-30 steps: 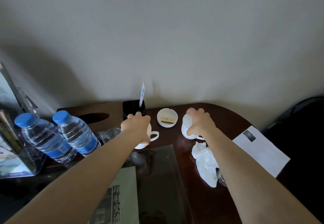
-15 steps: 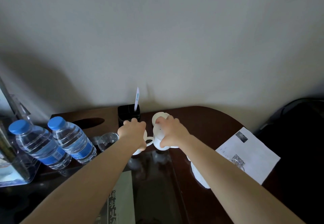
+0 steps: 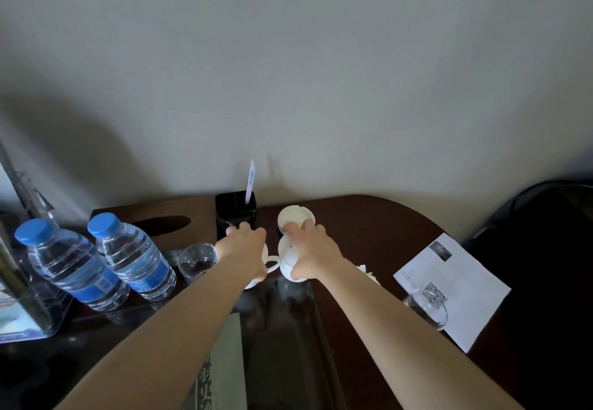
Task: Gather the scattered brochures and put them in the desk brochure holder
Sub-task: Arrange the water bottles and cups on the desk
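My left hand [image 3: 245, 251] grips a white cup with a handle [image 3: 271, 262] near the back middle of the dark desk. My right hand [image 3: 313, 254] grips a second white cup [image 3: 288, 255] right beside it; the two cups stand almost touching. A clear brochure holder [image 3: 29, 310] with printed sheets stands at the far left edge. One white brochure with a QR code [image 3: 462, 284] lies flat at the right edge of the desk. A printed paper [image 3: 221, 374] lies under my left forearm at the bottom.
Two water bottles [image 3: 96, 265] with blue caps lie at the left. A glass [image 3: 197, 260] stands left of my left hand, another glass [image 3: 428, 308] rests on the white brochure. A black pen holder [image 3: 236, 209], a white ashtray [image 3: 295, 217], a crumpled tissue [image 3: 367, 273].
My right hand carried its white cup leftward until it stands next to the cup under my left hand. The view shifted, so the right brochure and glass show more.
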Available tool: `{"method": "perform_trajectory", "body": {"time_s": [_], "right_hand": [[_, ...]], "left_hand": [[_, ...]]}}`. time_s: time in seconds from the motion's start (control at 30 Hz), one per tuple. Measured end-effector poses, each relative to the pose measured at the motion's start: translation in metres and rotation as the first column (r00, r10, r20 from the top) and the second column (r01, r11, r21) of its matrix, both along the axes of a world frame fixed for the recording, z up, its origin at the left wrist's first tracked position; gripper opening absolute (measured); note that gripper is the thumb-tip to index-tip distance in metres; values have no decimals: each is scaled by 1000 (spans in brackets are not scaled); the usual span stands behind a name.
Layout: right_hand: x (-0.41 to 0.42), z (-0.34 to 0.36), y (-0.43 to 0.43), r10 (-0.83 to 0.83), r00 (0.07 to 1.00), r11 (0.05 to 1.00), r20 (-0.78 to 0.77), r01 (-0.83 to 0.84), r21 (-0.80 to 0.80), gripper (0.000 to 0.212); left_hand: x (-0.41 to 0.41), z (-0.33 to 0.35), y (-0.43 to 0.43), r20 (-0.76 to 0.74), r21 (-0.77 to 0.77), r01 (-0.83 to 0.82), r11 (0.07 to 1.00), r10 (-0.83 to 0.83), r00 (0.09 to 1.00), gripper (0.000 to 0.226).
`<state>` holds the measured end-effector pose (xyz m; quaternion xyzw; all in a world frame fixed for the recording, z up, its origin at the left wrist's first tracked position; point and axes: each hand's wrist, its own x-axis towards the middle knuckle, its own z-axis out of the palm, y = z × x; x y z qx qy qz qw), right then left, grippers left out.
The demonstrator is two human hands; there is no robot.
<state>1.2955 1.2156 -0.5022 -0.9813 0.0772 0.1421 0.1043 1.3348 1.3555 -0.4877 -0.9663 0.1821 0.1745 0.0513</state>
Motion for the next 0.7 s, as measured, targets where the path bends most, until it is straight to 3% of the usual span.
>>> {"method": "perform_trajectory", "body": {"time_s": [0.33, 0.57, 0.7], "right_hand": [[-4, 3, 4, -19, 1000, 999, 12, 20, -44, 95], [-11, 17, 8, 11, 1000, 1000, -11, -12, -26, 118], [-16, 46, 5, 60, 998, 997, -2, -60, -45, 117]], "left_hand": [[-5, -13, 0, 68, 23, 8, 1000, -9, 998, 66], [-2, -2, 1, 57, 36, 39, 999, -41, 998, 91], [-2, 26, 2, 32, -25, 37, 999, -36, 999, 71]]}}
